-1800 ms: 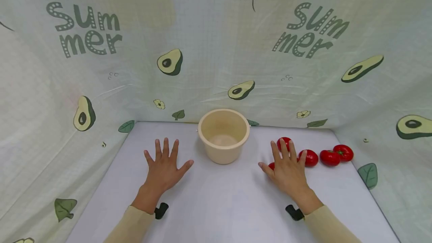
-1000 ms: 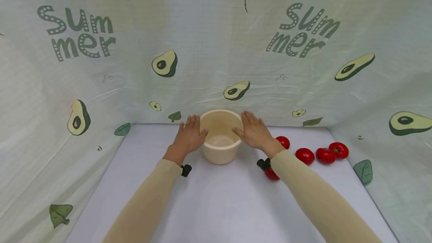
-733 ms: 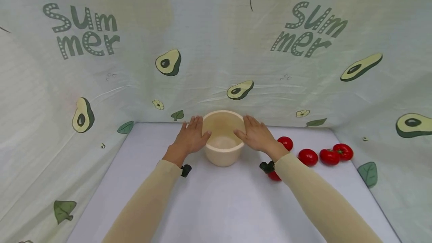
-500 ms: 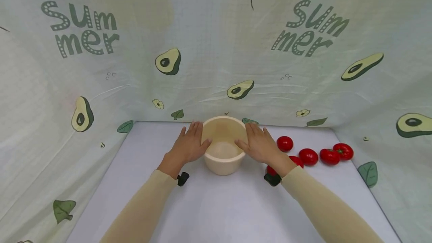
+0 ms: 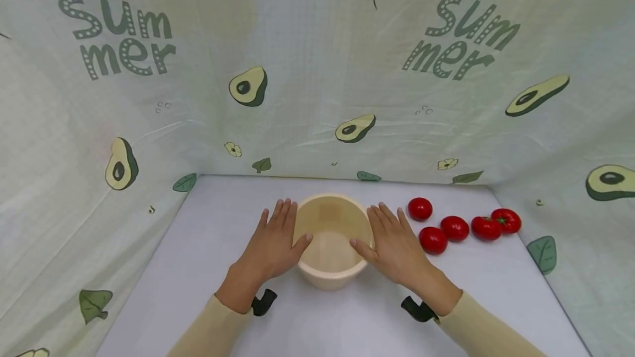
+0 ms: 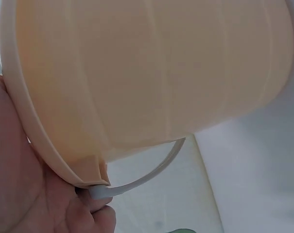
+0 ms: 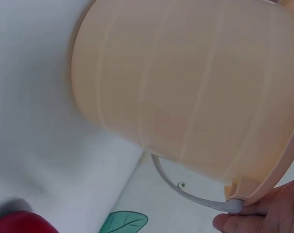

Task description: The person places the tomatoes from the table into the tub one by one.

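A cream plastic bucket (image 5: 329, 281) is upright between both hands at mid table. My left hand (image 5: 273, 244) lies along its left side, fingers straight and thumb reaching over the rim. On the opposite side my right hand (image 5: 397, 247) mirrors this, straight fingers along the rim and thumb over the opening. In the left wrist view, the palm and fingers (image 6: 91, 221) meet the rim beside the pivot of the grey handle (image 6: 147, 179). The right wrist view has the fingers (image 7: 239, 223) at the other pivot, with the handle (image 7: 183, 193) hanging behind the bucket.
Several red tomatoes lie right of the bucket; the closest tomato (image 5: 433, 241) is just beyond my right hand. A white table (image 5: 327, 329) carries everything. Behind it hangs a pale curtain (image 5: 297, 37) printed with avocados, and more of this cloth encloses both sides.
Both hands started apart above the table, then came to the bucket's two sides. Since then the bucket has slid toward me between them, away from the back curtain. The tomatoes have come into full view.
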Demonstrator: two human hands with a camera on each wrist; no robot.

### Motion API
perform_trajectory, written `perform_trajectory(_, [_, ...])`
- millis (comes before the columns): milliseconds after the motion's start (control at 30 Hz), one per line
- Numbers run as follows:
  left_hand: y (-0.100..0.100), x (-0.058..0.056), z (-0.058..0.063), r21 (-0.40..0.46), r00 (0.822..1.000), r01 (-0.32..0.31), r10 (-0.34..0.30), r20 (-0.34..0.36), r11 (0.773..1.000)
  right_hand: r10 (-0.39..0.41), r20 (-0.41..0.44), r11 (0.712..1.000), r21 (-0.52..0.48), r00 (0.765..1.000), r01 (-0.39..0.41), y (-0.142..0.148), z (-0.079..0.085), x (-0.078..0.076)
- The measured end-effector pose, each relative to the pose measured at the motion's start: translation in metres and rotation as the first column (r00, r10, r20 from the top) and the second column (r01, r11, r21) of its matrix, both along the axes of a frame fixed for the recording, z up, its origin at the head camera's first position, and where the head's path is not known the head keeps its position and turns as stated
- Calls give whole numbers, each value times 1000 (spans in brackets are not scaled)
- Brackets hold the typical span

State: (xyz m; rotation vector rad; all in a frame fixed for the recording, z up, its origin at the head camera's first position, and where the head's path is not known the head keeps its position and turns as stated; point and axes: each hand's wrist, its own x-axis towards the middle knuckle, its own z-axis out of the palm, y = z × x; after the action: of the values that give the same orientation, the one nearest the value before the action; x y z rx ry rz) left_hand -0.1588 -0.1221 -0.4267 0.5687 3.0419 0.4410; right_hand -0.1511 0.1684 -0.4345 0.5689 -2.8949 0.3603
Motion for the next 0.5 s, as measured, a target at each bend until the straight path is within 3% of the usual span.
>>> perform_trajectory(200, [-4,14,-2,-2,1000,-17,17,-9,1000,-1,-22,1000,-29,1000,0,-3,-2,15])
perform_trajectory(367, [-6,16,-4,11,999,-38,39,-12,999,-4,-5,991,-137,1000,3,8,-11,17])
perform_trajectory(500, [-5,15,-6,42,1000,-24,25,-14,999,-108,-90,981,-173,990,91,44,-22,12])
